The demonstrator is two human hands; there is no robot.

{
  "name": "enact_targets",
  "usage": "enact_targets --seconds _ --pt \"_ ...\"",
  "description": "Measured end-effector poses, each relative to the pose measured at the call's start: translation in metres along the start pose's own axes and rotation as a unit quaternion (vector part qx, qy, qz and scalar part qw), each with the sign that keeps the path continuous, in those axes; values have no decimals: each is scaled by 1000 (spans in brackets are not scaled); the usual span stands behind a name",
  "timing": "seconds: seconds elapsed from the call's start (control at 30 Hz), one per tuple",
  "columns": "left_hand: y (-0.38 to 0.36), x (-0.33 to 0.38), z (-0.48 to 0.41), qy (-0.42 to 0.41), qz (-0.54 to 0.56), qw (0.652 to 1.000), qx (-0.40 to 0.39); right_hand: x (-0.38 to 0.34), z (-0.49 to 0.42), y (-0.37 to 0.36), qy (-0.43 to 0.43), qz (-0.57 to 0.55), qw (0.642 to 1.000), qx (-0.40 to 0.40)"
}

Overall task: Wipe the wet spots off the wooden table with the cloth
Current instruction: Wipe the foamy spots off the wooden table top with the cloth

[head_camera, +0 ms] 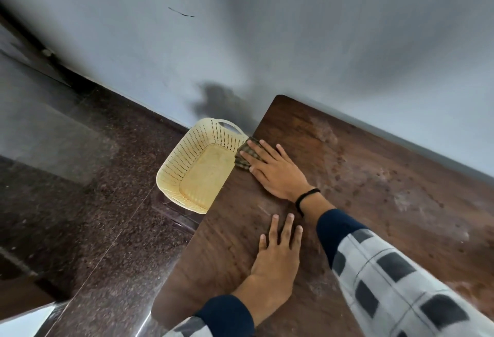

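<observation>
Our right hand [275,173] presses the cloth [247,156], fingers straight, at the tabletop [374,176] left edge; our left hand [278,253] lies flat, released

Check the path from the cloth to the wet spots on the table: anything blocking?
Nothing visible. The right hand presses the cloth flat at the table edge beside the basket; the wet spots lie to its right across bare wood. The left hand rests flat nearer the person, off that line.
</observation>
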State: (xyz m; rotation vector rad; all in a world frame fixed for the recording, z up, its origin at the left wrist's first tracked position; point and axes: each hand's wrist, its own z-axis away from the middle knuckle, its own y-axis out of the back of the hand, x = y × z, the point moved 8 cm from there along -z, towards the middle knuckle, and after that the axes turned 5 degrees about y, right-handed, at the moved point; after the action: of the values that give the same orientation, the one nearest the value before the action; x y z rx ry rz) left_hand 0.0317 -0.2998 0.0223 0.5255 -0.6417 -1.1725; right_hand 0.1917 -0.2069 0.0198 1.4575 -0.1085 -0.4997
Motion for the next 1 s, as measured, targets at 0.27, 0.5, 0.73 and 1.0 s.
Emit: enact_targets --seconds 0.27,0.5,0.73,1.0 --pt "0 -2 1 -15 -1 1000 6 14 4 0 22 14 999 -34" --pt "-3 -1 0 -8 -11 1000 16 -16 10 -13 55 -4 998 -31" --pt "-4 -4 -1 -15 -6 1000 25 32 18 4 -144 -36 988 34" --pt "-4 -11 1 -37 -25 998 41 88 50 14 -246 -72 966 42"
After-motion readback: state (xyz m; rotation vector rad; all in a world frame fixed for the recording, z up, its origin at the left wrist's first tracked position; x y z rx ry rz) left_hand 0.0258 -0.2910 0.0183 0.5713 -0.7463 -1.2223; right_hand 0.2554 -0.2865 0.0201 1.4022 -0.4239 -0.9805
